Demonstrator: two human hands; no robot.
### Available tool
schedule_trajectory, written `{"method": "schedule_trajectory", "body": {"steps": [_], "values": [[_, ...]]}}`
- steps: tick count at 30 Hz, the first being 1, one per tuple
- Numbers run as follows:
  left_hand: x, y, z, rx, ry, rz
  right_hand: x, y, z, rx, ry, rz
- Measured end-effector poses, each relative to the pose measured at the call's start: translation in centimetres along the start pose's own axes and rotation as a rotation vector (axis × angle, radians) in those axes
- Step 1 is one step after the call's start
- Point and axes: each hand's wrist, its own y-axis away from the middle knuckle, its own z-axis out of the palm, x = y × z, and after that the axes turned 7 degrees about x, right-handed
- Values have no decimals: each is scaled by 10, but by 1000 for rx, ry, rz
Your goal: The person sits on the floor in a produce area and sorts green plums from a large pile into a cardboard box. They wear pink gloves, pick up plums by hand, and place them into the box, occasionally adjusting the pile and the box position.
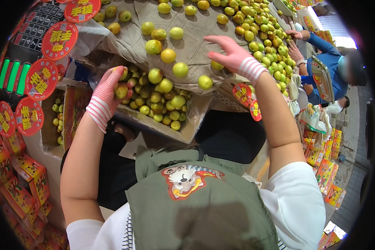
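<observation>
My left hand (106, 88), in a pink-and-white striped glove, is closed round a green-brown jujube (121, 91) at the left edge of a cardboard box (190, 132). Several more jujubes (155, 97) fill that box. My right hand (234, 57), gloved alike, hovers over the beige cloth (200, 46) with its fingers spread. Partly under its palm lies one yellow-green jujube (216, 65). Loose jujubes (168, 55) are scattered on the cloth between my hands, and one (205, 82) rests at the cloth's near edge.
A large heap of jujubes (275, 54) covers the cloth's right side, where a person in blue (330, 68) reaches in. At left stand a second box (50, 143), red round tags (41, 79) and red-yellow packages (31, 175). A plastic crate (227, 95) sits below the cloth's edge.
</observation>
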Motion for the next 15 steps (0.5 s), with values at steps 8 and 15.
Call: {"method": "schedule_trajectory", "body": {"steps": [8, 15], "values": [[4, 5, -6, -47, 20, 15, 7, 24, 13, -250, 143, 287], [9, 1, -10, -30, 42, 17, -63, -34, 33, -281, -294, 39]]}}
